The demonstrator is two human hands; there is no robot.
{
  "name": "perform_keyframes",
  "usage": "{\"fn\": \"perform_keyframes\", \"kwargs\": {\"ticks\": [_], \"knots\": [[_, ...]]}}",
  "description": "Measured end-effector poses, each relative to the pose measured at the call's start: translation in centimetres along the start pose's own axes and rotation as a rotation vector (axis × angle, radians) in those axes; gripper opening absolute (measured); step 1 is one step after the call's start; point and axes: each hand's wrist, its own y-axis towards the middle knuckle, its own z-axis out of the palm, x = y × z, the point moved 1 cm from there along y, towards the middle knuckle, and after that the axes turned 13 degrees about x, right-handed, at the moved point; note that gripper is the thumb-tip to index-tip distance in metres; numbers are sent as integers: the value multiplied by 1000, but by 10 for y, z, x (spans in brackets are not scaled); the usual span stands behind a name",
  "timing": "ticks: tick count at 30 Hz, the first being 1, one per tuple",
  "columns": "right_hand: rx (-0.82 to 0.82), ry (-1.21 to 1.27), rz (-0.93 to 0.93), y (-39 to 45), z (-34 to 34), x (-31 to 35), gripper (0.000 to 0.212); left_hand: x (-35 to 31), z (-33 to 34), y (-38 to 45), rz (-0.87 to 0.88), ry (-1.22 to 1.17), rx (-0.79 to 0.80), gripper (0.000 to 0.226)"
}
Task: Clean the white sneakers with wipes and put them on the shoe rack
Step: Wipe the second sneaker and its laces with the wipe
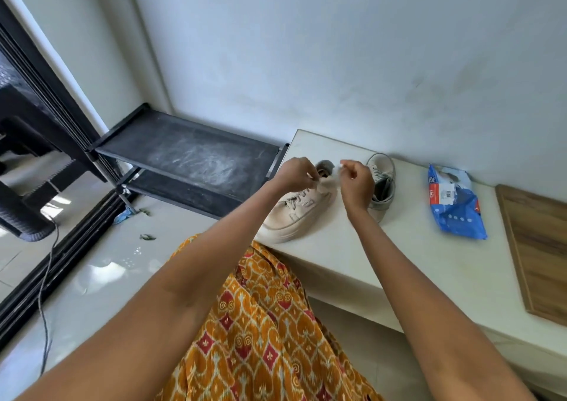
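The scene is lit brightly and evenly by daylight entering from the left; glare is seen on the glossy floor (101,275); soft shadows are cast under the counter (352,265) edge; straight lines are bowed toward the edges by the wide lens; slight motion blur is noted at the hands (296,173).

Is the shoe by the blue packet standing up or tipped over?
Tipped over. The shoe lies on its side on the counter, its opening and laces facing the hands.
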Motion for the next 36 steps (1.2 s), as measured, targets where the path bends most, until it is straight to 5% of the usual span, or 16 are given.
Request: {"fn": "perform_keyframes", "kwargs": {"ticks": [5,15,18,23,28,36], "knots": [[-34,-98,58,11,14,4,21,16,-13,-13,-32,-216,-92,18],[189,-687,-481,-75,79,6,12,44,-15,-17,-261,-444,-247,20],[285,-552,-455,-69,62,7,12,38,-11,-15,-263,-392,-214,18],[-21,-72,-52,4,34,21,18,47,-16,-15,-286,-441,-236,18],[313,-322,-25,36,56,29,21,55,-15,-13,-291,-497,-278,20],[479,-424,-297,-29,45,22,26,62,-9,-16,-254,-540,-310,16]]}}
